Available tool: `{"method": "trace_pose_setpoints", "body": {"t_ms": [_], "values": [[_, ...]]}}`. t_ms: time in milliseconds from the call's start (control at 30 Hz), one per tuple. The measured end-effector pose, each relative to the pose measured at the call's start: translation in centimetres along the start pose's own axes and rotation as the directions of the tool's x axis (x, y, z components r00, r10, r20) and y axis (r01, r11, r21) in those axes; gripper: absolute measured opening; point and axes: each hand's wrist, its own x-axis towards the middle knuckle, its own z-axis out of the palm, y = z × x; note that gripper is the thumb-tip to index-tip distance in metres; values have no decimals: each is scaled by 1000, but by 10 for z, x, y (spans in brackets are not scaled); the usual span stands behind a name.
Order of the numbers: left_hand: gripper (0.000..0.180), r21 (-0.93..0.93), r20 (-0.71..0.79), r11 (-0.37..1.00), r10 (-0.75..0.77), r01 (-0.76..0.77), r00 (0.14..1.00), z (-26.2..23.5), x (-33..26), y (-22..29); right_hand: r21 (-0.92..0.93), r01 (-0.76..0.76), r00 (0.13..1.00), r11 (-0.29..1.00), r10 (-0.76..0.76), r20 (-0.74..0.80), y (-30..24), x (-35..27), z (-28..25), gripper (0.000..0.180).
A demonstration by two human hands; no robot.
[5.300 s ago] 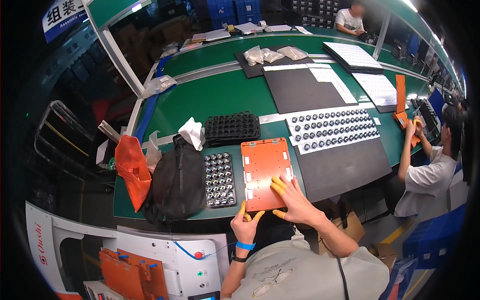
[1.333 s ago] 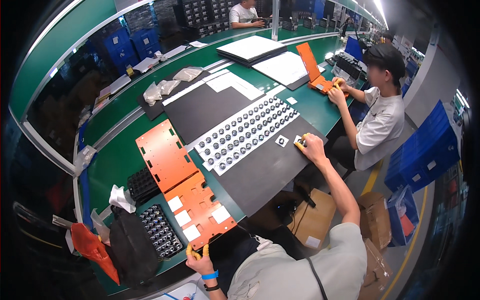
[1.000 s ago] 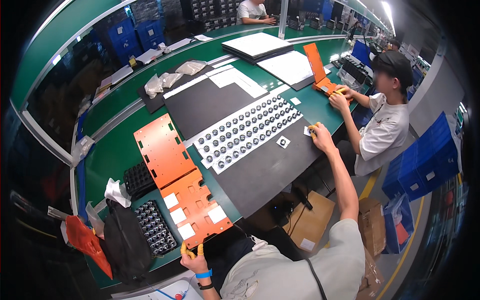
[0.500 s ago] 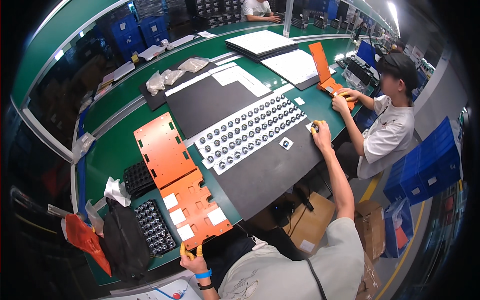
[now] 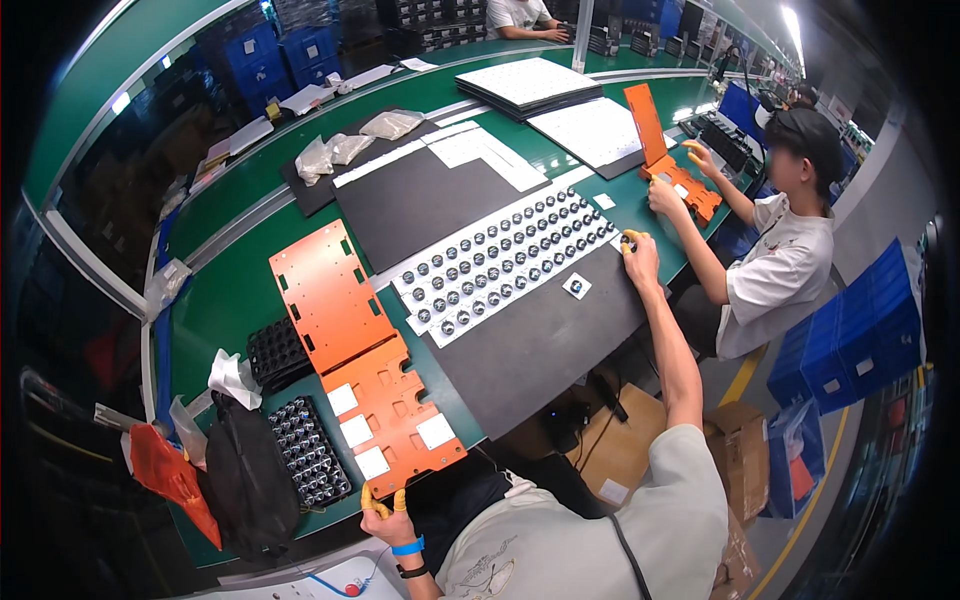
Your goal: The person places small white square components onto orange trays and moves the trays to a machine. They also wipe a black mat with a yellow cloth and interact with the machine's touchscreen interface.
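Note:
My left hand (image 5: 385, 508), with yellow finger cots, grips the near edge of an orange plate (image 5: 395, 415) that carries three white squares. A second orange plate (image 5: 322, 295) lies just beyond it. My right arm stretches far out to the right. My right hand (image 5: 640, 255) rests at the right end of a long white tray (image 5: 505, 262) of several dark round parts, its yellow fingertips pinched at the tray's corner. Whether they hold anything is unclear. A small white square with a dark part (image 5: 577, 286) lies on the black mat (image 5: 540, 340) near that hand.
Two black trays of small parts (image 5: 308, 465) (image 5: 277, 350), a black bag (image 5: 245, 490) and an orange bag (image 5: 170, 475) sit at my left. A seated co-worker (image 5: 780, 270) handles orange plates (image 5: 665, 150) at the right. Cardboard boxes (image 5: 625, 450) and blue bins (image 5: 860, 350) stand on the floor.
My right hand has slid from the small white square up to the tray's right end. My left hand stays on the orange plate's near edge.

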Motion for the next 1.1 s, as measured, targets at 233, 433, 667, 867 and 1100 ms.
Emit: {"method": "trace_pose_setpoints", "body": {"t_ms": [233,433,667,867,1100], "values": [[71,53,6,998,29,-29,1000,-3,0,-6,-18,11,999,1000,-12,-52,-4,-3,4,30],[70,14,-18,1000,26,-26,999,0,0,-5,-19,12,998,1000,-13,-55,-6,-4,6,30],[69,27,-12,999,32,-31,999,-1,0,0,-42,26,998,999,-28,-49,-6,-5,6,30],[59,29,15,999,19,-19,1000,-3,-1,1,-47,57,996,997,-60,-72,-11,-8,6,34],[59,23,22,1000,21,-21,1000,-3,1,2,-1,52,996,999,-51,-72,-3,-4,10,34]]}}
